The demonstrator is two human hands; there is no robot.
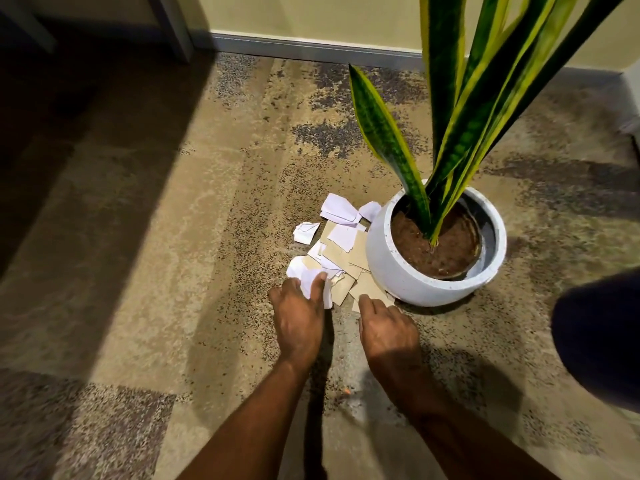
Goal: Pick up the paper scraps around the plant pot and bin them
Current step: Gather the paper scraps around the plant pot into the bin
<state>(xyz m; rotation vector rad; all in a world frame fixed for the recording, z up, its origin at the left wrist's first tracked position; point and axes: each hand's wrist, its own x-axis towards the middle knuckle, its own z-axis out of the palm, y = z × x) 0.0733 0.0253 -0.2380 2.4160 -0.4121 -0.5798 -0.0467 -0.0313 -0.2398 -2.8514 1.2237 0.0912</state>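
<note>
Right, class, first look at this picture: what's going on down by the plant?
A person reaches down to torn paper lying beside a white plant pot that holds a snake plant. The left hand grips a crumpled white scrap at the near edge of the pile. The right hand has its fingers on a tan scrap by the pot's base; whether they grip it is unclear. Most scraps lie on the carpet. No bin is in view.

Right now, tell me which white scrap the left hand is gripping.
The crumpled white scrap at the pile's near edge; the left hand pinches it; the others lie beyond.
</note>
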